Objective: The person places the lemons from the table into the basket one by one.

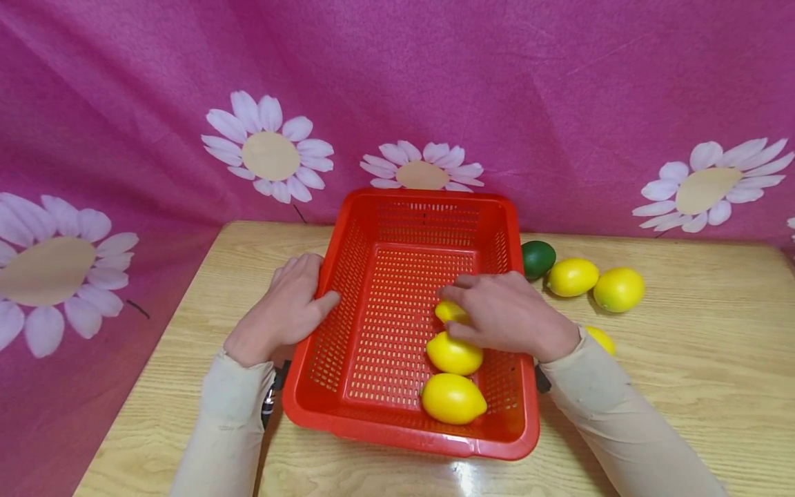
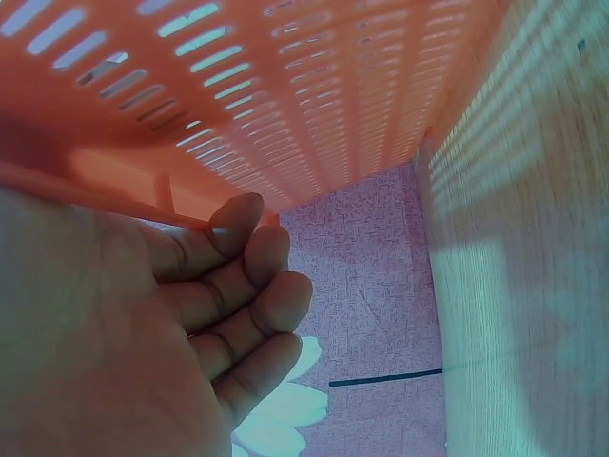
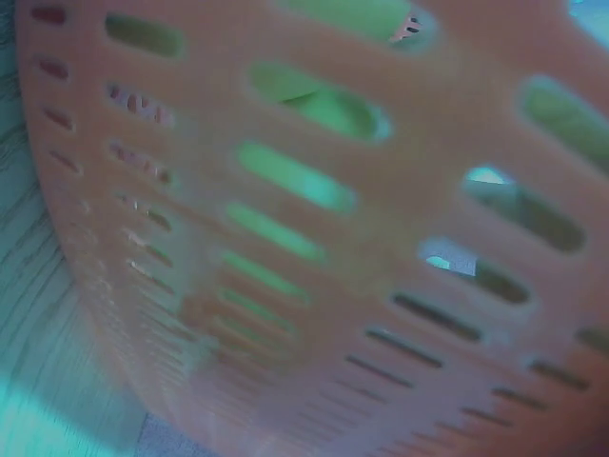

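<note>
Lemon (image 1: 448, 312) sits in the red basket (image 1: 397, 433) near its right wall, the right hand's (image 1: 506, 310) fingers curled round it, the left hand (image 1: 282, 307) gripping the left rim; careless release might bump neighbouring lemons (image 1: 455, 353).

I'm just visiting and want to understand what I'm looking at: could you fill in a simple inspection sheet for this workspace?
Surface: wood-grain table, with a bright reflection before the basket.
Job's things: red slotted basket holding three lemons, the front one, the middle one and the rear one. To its right lie a dark green fruit, two more lemons and another partly hidden by the right sleeve.
Clutter: nothing seen.
Left hand: holds the basket's left rim, thumb inside.
Right hand: fingers around the rear lemon.
Cables: nothing seen.
Surroundings: magenta cloth with white flowers behind and at left.
</note>
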`<state>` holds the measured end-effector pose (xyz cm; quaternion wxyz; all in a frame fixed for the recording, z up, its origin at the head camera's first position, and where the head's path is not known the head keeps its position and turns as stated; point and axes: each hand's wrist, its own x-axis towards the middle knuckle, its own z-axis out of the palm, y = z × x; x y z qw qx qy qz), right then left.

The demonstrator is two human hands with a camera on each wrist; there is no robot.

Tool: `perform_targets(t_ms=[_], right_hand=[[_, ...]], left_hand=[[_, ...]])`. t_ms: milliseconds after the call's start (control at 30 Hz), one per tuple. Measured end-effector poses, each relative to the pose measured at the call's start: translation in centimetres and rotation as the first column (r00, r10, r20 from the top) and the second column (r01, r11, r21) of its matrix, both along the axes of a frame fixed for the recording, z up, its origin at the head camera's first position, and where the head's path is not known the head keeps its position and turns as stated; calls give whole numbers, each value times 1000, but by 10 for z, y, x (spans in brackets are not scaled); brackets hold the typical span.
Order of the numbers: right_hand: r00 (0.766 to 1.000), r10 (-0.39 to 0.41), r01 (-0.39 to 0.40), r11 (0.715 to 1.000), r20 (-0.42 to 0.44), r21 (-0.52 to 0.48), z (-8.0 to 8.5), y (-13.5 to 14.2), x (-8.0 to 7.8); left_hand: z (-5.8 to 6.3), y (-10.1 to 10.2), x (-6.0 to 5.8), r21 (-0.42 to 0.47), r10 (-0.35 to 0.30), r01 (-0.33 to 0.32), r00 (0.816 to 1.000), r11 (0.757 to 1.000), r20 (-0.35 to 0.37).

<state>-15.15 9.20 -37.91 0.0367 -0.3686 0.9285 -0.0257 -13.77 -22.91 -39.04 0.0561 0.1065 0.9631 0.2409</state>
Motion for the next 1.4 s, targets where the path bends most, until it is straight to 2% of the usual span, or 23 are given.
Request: perform_targets(t_ms=[400, 1067, 1400], right_hand=[[999, 25, -26, 999, -24, -20, -1, 1, 0], [998, 4, -10, 996, -62, -94, -2, 1, 1], [999, -2, -8, 985, -54, -175, 0, 2, 3]], left_hand=[[1, 0, 0, -4, 0, 0, 1000, 1000, -7], [0, 1, -1, -13, -1, 1, 1000, 1000, -12], [0, 0, 0, -12, -4, 4, 1000, 1000, -6]])
